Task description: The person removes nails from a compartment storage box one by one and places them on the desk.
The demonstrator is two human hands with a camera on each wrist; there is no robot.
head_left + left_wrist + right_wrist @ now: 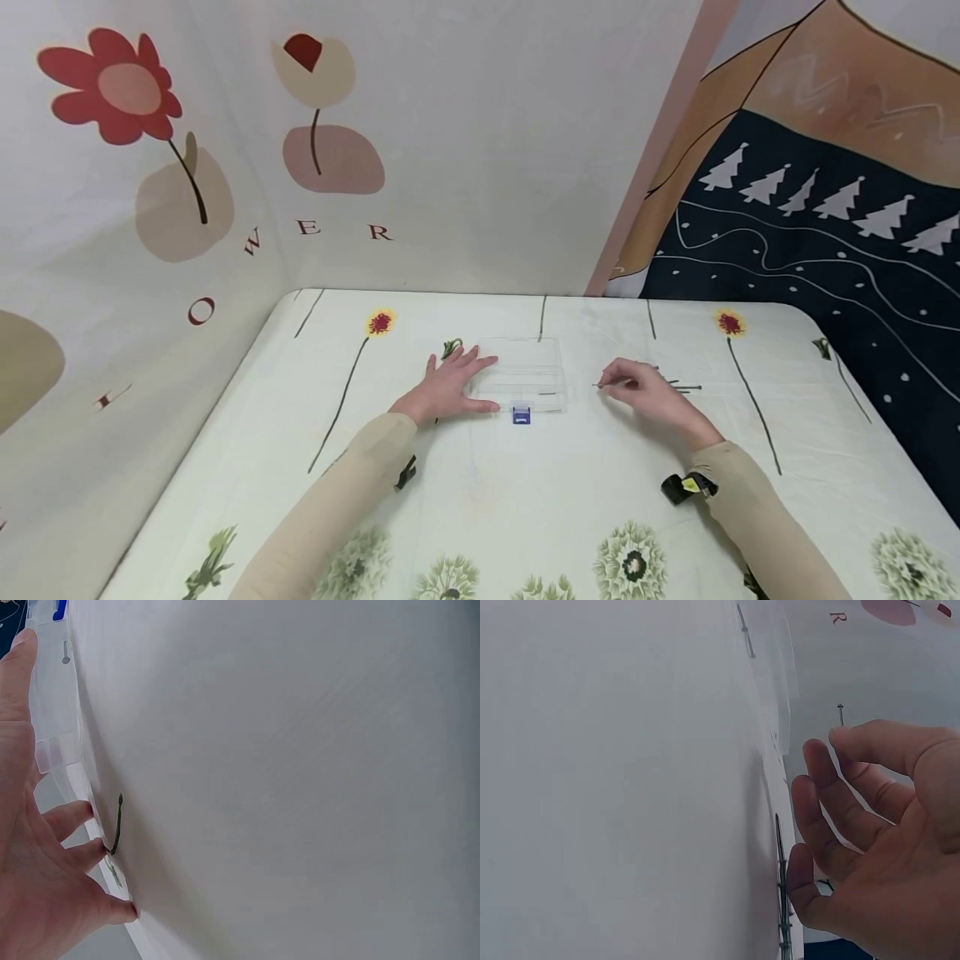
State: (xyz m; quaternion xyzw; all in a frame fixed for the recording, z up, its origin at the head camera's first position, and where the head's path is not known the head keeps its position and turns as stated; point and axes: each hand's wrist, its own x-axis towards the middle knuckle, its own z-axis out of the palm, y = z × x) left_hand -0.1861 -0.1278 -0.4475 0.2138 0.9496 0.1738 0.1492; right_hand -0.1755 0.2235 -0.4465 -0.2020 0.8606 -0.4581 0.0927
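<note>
A clear plastic compartment box (517, 367) with a blue latch (521, 415) at its near side lies on the table. My left hand (447, 392) rests at its left end with fingers spread, the thumb along the near edge. Inside the box, a nail (66, 651) shows near the latch side. Right of the box, my right hand (637, 387) pinches a thin nail (841, 714) between thumb and forefinger, its flat head sticking out past the fingertips. Beneath and beside that hand, several loose nails (783, 900) lie on the table, partly hidden by it.
A white cloth with printed flowers covers the table (480, 500). Printed fabric hangs behind it, with a red flower (129, 87) at left and a dark tree pattern (825, 250) at right.
</note>
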